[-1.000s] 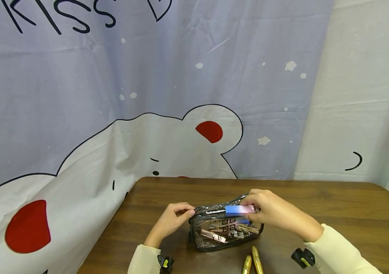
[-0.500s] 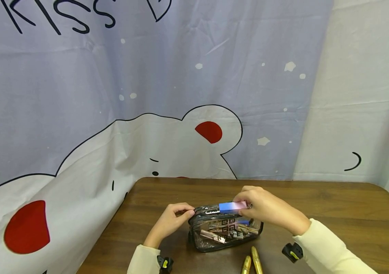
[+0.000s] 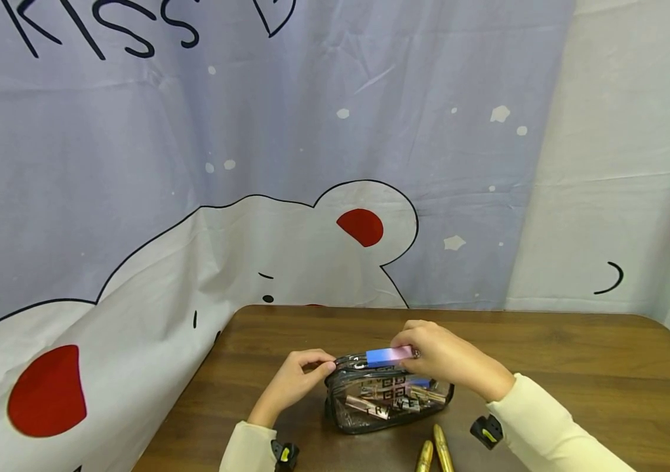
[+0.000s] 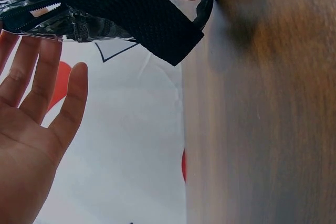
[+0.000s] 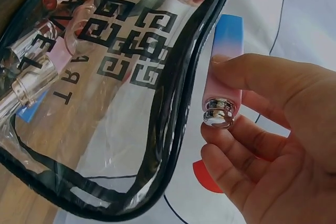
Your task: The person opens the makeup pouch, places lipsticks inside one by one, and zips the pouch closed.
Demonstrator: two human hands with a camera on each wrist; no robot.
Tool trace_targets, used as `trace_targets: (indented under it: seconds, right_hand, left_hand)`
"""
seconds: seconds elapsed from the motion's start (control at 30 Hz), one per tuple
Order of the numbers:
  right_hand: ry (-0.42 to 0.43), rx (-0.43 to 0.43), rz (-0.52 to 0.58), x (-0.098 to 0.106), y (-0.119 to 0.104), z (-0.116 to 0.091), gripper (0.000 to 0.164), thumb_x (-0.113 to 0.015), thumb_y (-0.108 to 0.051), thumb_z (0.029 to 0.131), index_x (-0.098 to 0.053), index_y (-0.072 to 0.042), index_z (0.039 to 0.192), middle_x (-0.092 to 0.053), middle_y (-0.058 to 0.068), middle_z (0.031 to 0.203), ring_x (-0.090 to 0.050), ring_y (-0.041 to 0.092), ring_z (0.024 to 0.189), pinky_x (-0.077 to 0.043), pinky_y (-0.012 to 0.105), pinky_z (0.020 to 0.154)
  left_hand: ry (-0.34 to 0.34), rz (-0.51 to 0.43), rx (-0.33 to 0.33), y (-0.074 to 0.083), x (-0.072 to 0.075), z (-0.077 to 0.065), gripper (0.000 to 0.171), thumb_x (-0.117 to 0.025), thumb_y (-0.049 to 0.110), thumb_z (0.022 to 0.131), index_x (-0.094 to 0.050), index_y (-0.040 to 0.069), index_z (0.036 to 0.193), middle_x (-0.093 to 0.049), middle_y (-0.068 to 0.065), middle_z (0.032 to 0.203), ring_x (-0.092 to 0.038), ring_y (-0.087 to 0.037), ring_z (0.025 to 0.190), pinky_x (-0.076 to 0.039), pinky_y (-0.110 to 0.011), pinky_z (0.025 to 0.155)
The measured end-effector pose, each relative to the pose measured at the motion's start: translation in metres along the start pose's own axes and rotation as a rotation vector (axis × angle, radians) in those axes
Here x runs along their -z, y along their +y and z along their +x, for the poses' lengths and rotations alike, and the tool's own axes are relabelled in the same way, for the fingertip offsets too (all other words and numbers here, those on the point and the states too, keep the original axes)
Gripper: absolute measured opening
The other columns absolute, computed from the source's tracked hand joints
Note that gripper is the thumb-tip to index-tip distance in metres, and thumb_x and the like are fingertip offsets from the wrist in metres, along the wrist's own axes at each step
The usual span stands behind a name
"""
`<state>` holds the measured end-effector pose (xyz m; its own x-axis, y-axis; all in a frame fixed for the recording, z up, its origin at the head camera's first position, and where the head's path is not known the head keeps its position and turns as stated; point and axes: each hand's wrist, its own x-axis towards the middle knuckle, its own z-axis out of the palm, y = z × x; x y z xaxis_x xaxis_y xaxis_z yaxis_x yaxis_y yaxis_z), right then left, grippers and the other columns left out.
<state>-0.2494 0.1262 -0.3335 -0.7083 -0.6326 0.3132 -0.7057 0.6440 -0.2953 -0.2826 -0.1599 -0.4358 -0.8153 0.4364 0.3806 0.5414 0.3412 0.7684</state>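
Pinching right hand (image 3: 438, 357): at about 2 o'clock from the pouch centre in the head view, thumb and forefinger nipping the tube by its pink half, the remaining fingers curled beneath.
Blue-and-pink tube (image 3: 385, 356): at 12 o'clock, along the top edge of the pouch, blue end pointing to 9 o'clock and metallic tip to 3; the right wrist view sets it just beside the dark rim, and whether they touch I cannot tell.
Left hand (image 3: 295, 383): at 9 o'clock, thumb and forefinger pinching the pouch's 10 o'clock corner; in the left wrist view the other fingers are straight and slightly apart.
Clear pouch (image 5: 184, 108): on the table, upright, black-edged, zip teeth parted near the left hand, with dark lettering on its front.
Black strap (image 4: 118, 6): on the pouch's end, by the left fingertips.
Pouch contents: a pinkish tube (image 3: 363, 405) towards 8 o'clock and gold-toned pieces (image 3: 429, 394) towards 3; others overlap too much to count.
Gold tubes (image 3: 442, 449): two, between 4 and 5 o'clock, near the pouch, cut off by the lower edge of view.
Table (image 3: 606, 380): brown wood grain.
Curtain (image 3: 288, 118): beyond, at 12 o'clock, lilac and white.
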Motion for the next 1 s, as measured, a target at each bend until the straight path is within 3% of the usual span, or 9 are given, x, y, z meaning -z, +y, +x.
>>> trace_targets:
  seconds: [0.23,0.5,1.0]
  right_hand:
    - [-0.031,0.004,-0.008,-0.006,-0.001,0.002,0.015,-0.074,-0.007,0.081,-0.072,-0.008,0.096,-0.057,-0.005,0.082,-0.045,0.005,0.072,-0.041,0.022,0.062]
    - [-0.04,-0.003,-0.041,-0.013,0.001,0.003,0.012,-0.073,-0.008,0.081,-0.07,-0.01,0.093,-0.053,-0.005,0.078,-0.042,0.003,0.068,-0.04,0.02,0.059]
    - [-0.056,0.01,-0.107,-0.016,0.0,0.006,0.011,-0.077,-0.008,0.078,-0.072,-0.015,0.085,-0.057,-0.007,0.077,-0.045,0.002,0.068,-0.039,0.02,0.059]
  left_hand:
    - [-0.008,0.028,-0.001,0.001,-0.001,0.0,0.015,-0.06,0.01,0.094,-0.072,0.002,0.099,-0.071,-0.014,0.095,-0.058,0.001,0.081,-0.051,-0.025,0.073]
    - [-0.007,-0.006,0.011,0.0,-0.002,0.0,0.016,-0.062,0.022,0.094,-0.073,0.011,0.098,-0.072,-0.005,0.094,-0.059,-0.002,0.081,-0.051,-0.026,0.075]
    - [-0.007,0.005,0.0,-0.002,0.001,0.0,0.018,-0.061,0.022,0.095,-0.073,0.01,0.1,-0.072,-0.006,0.096,-0.061,-0.003,0.084,-0.051,-0.024,0.076]
